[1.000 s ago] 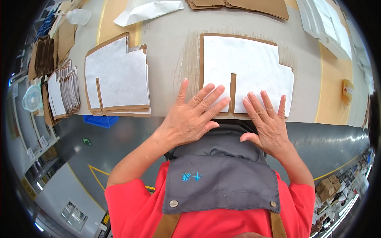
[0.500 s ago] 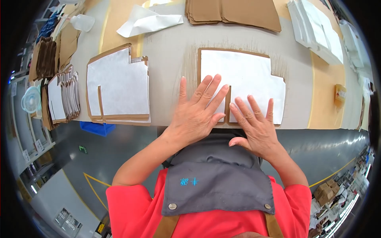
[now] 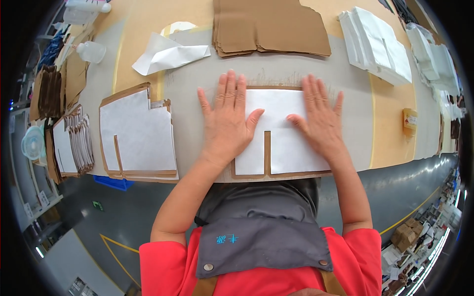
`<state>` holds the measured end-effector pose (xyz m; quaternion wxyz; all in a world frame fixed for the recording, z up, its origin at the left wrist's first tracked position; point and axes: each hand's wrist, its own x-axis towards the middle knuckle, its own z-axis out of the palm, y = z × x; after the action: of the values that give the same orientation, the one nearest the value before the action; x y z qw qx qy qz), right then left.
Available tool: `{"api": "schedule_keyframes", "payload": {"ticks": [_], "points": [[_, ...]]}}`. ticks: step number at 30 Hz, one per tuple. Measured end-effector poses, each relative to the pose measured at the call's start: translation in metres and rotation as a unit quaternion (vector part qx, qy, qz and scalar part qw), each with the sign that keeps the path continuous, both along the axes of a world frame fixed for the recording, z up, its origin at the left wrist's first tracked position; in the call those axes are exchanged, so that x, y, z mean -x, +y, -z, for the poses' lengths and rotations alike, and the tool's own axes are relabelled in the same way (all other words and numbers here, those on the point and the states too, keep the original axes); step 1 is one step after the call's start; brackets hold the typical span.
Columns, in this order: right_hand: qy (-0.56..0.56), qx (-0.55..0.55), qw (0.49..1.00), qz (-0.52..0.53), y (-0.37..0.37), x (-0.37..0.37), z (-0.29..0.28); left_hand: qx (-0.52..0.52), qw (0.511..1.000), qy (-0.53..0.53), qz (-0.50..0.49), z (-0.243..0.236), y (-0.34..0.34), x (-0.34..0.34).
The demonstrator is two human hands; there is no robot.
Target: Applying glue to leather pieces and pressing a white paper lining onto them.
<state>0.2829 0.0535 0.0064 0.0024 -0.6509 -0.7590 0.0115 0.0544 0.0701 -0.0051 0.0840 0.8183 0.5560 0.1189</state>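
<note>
Both hands lie flat, palms down and fingers spread, on one white sheet (image 3: pixel 276 133) that rests on a brown card cutout (image 3: pixel 267 154) at the near edge of the table (image 3: pixel 197 69). The left hand (image 3: pixel 228 121) presses the sheet's left part, its thumb pointing inward; the right hand (image 3: pixel 320 121) presses the right part, thumb turned toward the left one. Neither hand pinches or grips anything. Between the thumbs a bare stretch of the sheet shows, and below it a narrow brown strip of the card runs down to the card's near edge, splitting the white into two lower flaps.

Just beside this piece, to the left, lies a second card cutout (image 3: pixel 137 133) covered with white paper, of much the same notched shape, apart from the hands. Farther left, a fanned row of similar pieces (image 3: pixel 79 145) sits near the table's end. Beyond the hands, a stack of plain brown card (image 3: pixel 269 24) lies at the far middle, a loose crumpled white sheet (image 3: pixel 168 54) to its left, and piles of white paper (image 3: pixel 380 44) at the far right. The person wears a red top and a grey apron (image 3: pixel 261 232).
</note>
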Motion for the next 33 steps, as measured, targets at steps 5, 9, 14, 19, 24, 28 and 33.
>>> {"api": "schedule_keyframes", "payload": {"ticks": [5,9,14,19,24,28,33], "points": [[0.065,0.000,0.997,-0.032,-0.058,0.008,-0.033,0.012,0.995,-0.021,0.101,-0.033,-0.044,0.009],[0.062,0.075,0.986,-0.132,-0.088,0.019,-0.038,0.055,0.982,0.002,0.180,-0.017,-0.067,0.012],[0.132,0.047,0.985,-0.098,-0.047,0.030,-0.074,0.085,0.992,-0.026,0.088,-0.025,-0.058,0.030],[0.320,-0.058,0.937,-0.129,0.022,0.062,-0.034,0.018,0.986,-0.160,-0.036,-0.005,-0.045,0.044],[0.204,-0.092,0.951,-0.212,0.047,0.079,-0.013,0.011,0.976,-0.206,-0.064,-0.005,-0.045,0.047],[0.111,-0.044,0.964,-0.237,0.053,0.083,-0.019,0.014,0.972,-0.225,-0.065,-0.005,-0.046,0.048],[0.124,-0.051,0.950,-0.282,0.063,0.075,-0.011,0.018,0.964,-0.255,-0.073,-0.004,-0.045,0.048]]}}
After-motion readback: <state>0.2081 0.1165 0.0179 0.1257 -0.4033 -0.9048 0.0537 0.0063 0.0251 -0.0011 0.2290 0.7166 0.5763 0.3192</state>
